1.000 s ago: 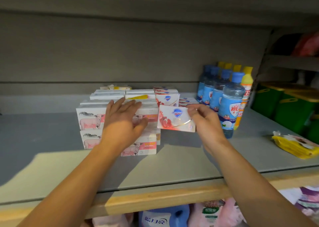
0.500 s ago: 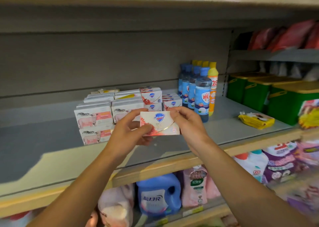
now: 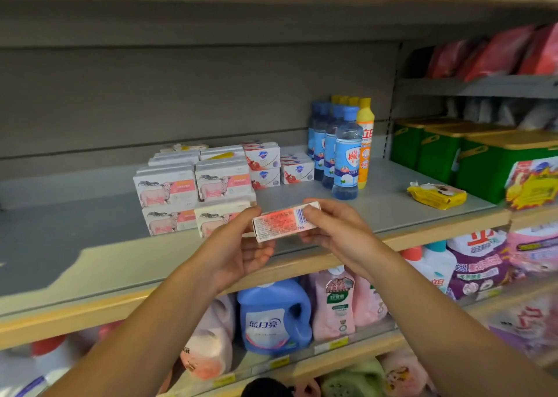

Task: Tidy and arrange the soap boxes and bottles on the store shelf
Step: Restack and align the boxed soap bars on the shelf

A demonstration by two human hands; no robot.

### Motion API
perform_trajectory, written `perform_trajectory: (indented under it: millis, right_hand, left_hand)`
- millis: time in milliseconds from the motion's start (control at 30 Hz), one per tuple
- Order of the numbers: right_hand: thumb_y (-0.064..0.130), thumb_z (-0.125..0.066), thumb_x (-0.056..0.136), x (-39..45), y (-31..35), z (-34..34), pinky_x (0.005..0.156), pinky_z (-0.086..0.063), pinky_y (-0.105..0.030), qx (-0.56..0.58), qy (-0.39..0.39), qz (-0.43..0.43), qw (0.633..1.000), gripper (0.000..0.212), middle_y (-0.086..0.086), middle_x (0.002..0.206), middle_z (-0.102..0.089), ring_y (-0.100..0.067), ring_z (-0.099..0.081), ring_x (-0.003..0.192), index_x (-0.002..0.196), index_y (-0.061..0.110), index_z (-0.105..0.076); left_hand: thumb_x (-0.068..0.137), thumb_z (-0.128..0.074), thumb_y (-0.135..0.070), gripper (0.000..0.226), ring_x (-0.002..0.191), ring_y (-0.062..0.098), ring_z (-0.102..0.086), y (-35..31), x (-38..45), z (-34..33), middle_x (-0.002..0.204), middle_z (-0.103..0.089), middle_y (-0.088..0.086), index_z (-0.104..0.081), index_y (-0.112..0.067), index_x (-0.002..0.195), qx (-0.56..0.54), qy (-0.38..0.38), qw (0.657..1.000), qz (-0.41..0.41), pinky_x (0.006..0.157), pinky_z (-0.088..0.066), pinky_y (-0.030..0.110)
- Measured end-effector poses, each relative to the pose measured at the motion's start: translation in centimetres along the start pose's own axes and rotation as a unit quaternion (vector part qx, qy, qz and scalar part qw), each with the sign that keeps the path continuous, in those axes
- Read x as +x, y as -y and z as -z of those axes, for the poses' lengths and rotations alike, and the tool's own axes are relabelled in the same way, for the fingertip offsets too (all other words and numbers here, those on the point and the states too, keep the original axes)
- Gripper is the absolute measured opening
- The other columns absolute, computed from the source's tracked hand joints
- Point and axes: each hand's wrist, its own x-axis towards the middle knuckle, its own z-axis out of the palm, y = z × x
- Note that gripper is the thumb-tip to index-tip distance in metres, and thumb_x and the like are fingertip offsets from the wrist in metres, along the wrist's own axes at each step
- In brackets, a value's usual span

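Note:
I hold a small white and red soap box [image 3: 280,222] in front of the shelf edge, its printed back and barcode turned up. My left hand [image 3: 238,245] grips its left end and my right hand [image 3: 335,230] pinches its right end. Behind it on the grey shelf [image 3: 90,227] stand stacked sheep-print soap boxes [image 3: 193,194]. Right of them sit smaller red and white soap boxes [image 3: 271,167]. Blue bottles [image 3: 344,161] and a yellow bottle [image 3: 364,143] stand in rows further right.
A yellow packet [image 3: 434,196] lies on the shelf's right part. Green bins [image 3: 471,155] fill the neighbouring bay. Detergent jugs and pouches [image 3: 274,315] crowd the shelf below. The grey shelf left of the soap stacks is bare.
The soap box has come away from the stacks toward me and been flipped, so its printed back now faces up. My left hand left the sheep boxes and took hold of it.

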Motion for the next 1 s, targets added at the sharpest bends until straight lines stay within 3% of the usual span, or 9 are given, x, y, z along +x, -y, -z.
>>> perform_trajectory:
  millis: [133,200,333,467,633,833,900,1000]
  right_hand:
    - [0.022,-0.071,0.079,-0.4,-0.3,0.5,0.073,-0.057,-0.029,0.04,0.006,-0.017,0.999,0.036,-0.004,0.097,-0.075,-0.018,-0.072,0.089,0.114,0.015,-0.063]
    - [0.02,-0.068,0.089,-0.5,-0.4,0.9,0.079,-0.057,-0.034,0.013,-0.004,-0.013,1.0,0.024,-0.001,0.102,-0.075,-0.016,-0.071,0.094,0.113,0.021,-0.065]
    - [0.02,-0.067,0.091,-0.2,-0.2,1.6,0.079,-0.058,-0.027,-0.161,-0.053,0.041,0.985,0.024,0.008,0.108,-0.071,-0.01,-0.071,0.092,0.108,0.036,-0.065]
    - [0.011,-0.07,0.088,0.1,0.3,2.4,0.079,-0.057,-0.025,-0.219,-0.04,0.069,0.973,0.037,0.008,0.111,-0.069,-0.005,-0.068,0.097,0.105,0.042,-0.062]
    - [0.014,-0.073,0.083,1.7,1.0,2.5,0.086,-0.05,-0.016,-0.372,-0.037,0.103,0.922,0.045,0.01,0.117,-0.063,0.001,-0.061,0.103,0.123,0.029,-0.058]
    - [0.023,-0.076,0.081,5.0,1.6,3.1,0.079,-0.048,-0.012,-0.455,0.003,0.112,0.884,0.042,0.009,0.115,-0.065,0.002,-0.061,0.096,0.12,0.029,-0.06]
    - [0.022,-0.075,0.082,6.6,1.8,4.0,0.079,-0.043,-0.008,-0.478,-0.022,0.112,0.871,0.043,0.006,0.118,-0.064,0.001,-0.058,0.097,0.122,0.026,-0.061]
    - [0.023,-0.071,0.084,9.1,2.0,5.8,0.093,-0.044,-0.027,-0.581,-0.081,0.113,0.802,0.045,0.0,0.126,-0.061,-0.016,-0.056,0.112,0.128,0.022,-0.059]
  left_hand:
    - [0.086,-0.068,-0.029,0.02,0.056,0.022,-0.066,0.3,-0.1,0.0,0.078,-0.07,0.014,-0.07,-0.012,0.095,-0.012,0.005,0.999,-0.032,0.048,-0.054,0.025]
    - [0.085,-0.07,-0.022,0.014,0.067,0.025,-0.067,0.5,-0.1,0.0,0.09,-0.07,0.018,-0.071,-0.014,0.096,0.027,0.019,0.995,-0.097,0.056,-0.057,0.03]
    - [0.084,-0.071,-0.01,0.045,0.086,0.026,-0.069,0.5,0.1,-0.2,0.099,-0.07,0.022,-0.06,-0.024,0.125,0.176,0.023,0.953,-0.245,0.072,-0.059,0.04]
    - [0.082,-0.072,-0.003,0.048,0.092,0.027,-0.07,-0.1,0.8,-0.4,0.095,-0.073,0.016,-0.059,-0.022,0.124,0.217,0.005,0.929,-0.299,0.076,-0.059,0.038]
    - [0.081,-0.074,-0.006,0.04,0.09,0.014,-0.069,-0.9,2.5,-0.7,0.092,-0.075,-0.005,-0.065,-0.038,0.102,0.285,-0.02,0.897,-0.338,0.084,-0.057,0.042]
    - [0.081,-0.075,-0.011,0.034,0.082,0.003,-0.068,-2.1,5.0,-0.7,0.096,-0.074,-0.006,-0.066,-0.03,0.108,0.324,-0.017,0.879,-0.35,0.072,-0.055,0.021]
    - [0.083,-0.073,-0.018,0.029,0.083,0.001,-0.067,-3.1,5.9,-0.4,0.1,-0.072,-0.01,-0.067,-0.028,0.109,0.362,-0.059,0.854,-0.369,0.074,-0.055,0.019]
    - [0.085,-0.069,-0.027,0.022,0.086,-0.001,-0.064,-5.1,6.8,0.5,0.099,-0.067,-0.022,-0.066,-0.034,0.106,0.416,-0.146,0.785,-0.434,0.077,-0.053,0.018]
